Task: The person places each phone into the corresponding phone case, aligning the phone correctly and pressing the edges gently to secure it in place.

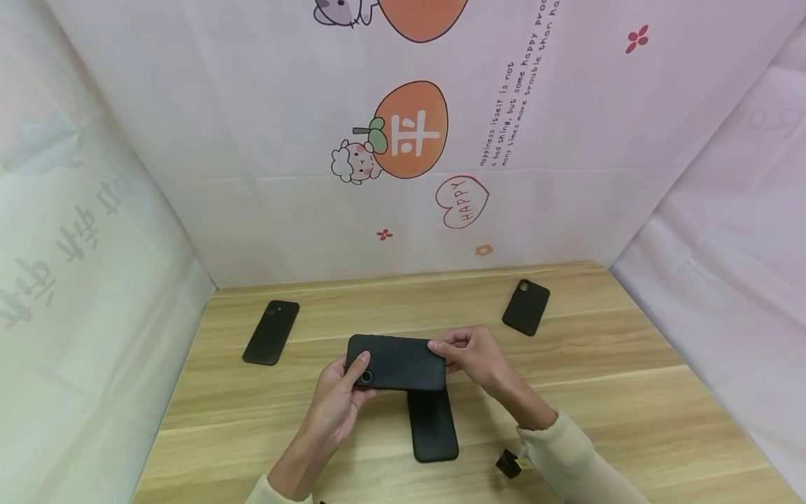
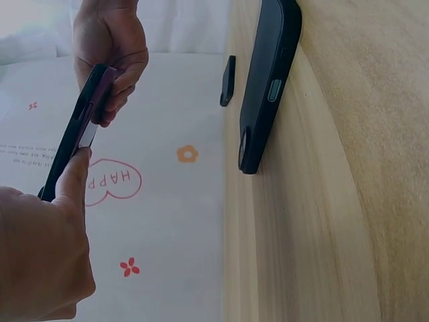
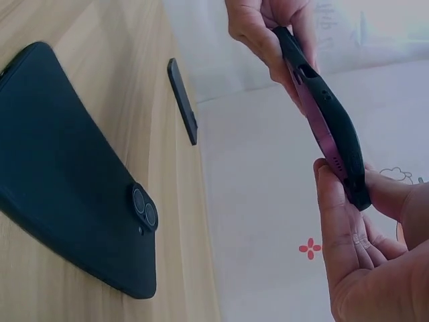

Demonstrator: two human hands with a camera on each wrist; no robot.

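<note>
Both hands hold a phone in a black case [image 1: 397, 364] above the table, its dark back and a camera ring facing up in the head view. My left hand [image 1: 336, 392] grips the left end, thumb on top beside the camera ring. The right hand [image 1: 475, 357] pinches the right end between thumb and fingers. From the right wrist, the black case [image 3: 335, 111] looks bowed, with a pink-purple phone edge [image 3: 316, 127] showing along its inner side. Below the held phone lies another black phone [image 1: 434, 430], partly covered by it; its two camera lenses show in the right wrist view.
A dark phone [image 1: 271, 332] lies at the back left of the wooden table [image 1: 598, 371], and a smaller black phone or case [image 1: 526, 307] at the back right. Printed white cloth [image 1: 283, 175] walls the back and sides. A small black device [image 1: 507, 463] sits by the right sleeve.
</note>
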